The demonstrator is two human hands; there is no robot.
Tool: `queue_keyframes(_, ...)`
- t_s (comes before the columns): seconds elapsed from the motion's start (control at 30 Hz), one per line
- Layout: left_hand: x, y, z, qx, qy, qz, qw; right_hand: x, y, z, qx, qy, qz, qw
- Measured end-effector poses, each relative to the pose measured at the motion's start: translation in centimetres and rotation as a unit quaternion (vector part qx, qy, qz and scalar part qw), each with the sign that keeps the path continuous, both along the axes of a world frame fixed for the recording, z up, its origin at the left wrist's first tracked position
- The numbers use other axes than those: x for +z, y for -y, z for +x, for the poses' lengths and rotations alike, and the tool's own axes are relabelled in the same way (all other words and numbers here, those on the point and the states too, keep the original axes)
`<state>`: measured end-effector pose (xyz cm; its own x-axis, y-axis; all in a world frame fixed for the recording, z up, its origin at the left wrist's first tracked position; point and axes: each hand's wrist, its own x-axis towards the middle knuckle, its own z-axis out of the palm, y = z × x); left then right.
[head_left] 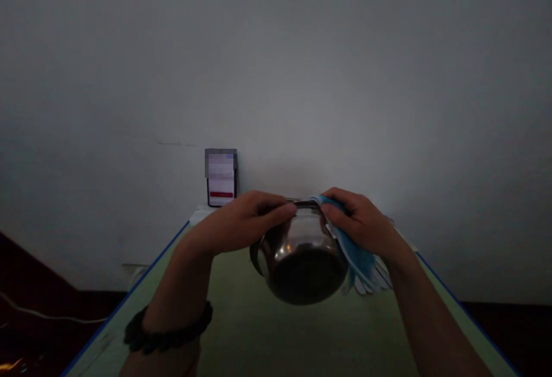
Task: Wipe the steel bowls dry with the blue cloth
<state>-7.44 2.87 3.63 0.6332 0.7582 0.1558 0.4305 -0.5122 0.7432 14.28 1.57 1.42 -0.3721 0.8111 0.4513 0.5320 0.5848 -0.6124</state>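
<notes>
A shiny steel pot (299,236) is tilted above the table, its dark underside turned toward me. My left hand (248,219) grips its rim from the left, thumb along the outer wall and fingers mostly hidden behind. On the right, my right hand (356,219) pinches a blue cloth (356,256) against the pot's rim and side. The cloth hangs down along the pot's right wall. A curved handle (255,259) shows at the pot's left side. The inside of the pot is out of sight.
The green table (259,337) has blue edges and meets a plain grey wall (276,78). A phone (221,181) with a lit screen leans upright there, left of the pot. Behind the cloth lie several pale strips (382,276). A white cable (56,316) runs at the lower left.
</notes>
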Motion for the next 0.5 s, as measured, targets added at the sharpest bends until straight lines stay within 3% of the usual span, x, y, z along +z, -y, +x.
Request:
queue_keyframes(0.1, -0.2, -0.2, 0.7, 0.041, 0.020, 0.042, 0.998, 0.1, 0.1, -0.3, 0.001, 0.019, 0.006, 1.000)
queue_keyframes(0.17, -0.5, -0.7, 0.9, 0.094, 0.084, 0.051, 0.991, -0.1, -0.1, -0.4, -0.018, -0.019, 0.008, 1.000)
queue_keyframes(0.33, -1.1, -1.7, 0.6, 0.217, 0.287, 0.039, 0.932, -0.6, -0.7, -0.4, -0.075, -0.174, -0.010, 0.982)
queue_keyframes(0.4, -1.0, -1.6, 0.3, 0.215, 0.297, 0.028, 0.930, -0.6, -0.6, -0.4, -0.079, -0.191, -0.011, 0.978)
queue_keyframes(0.5, -0.7, -0.9, -0.1, 0.146, 0.240, -0.023, 0.959, -0.4, -0.3, -0.3, -0.066, -0.187, -0.016, 0.980)
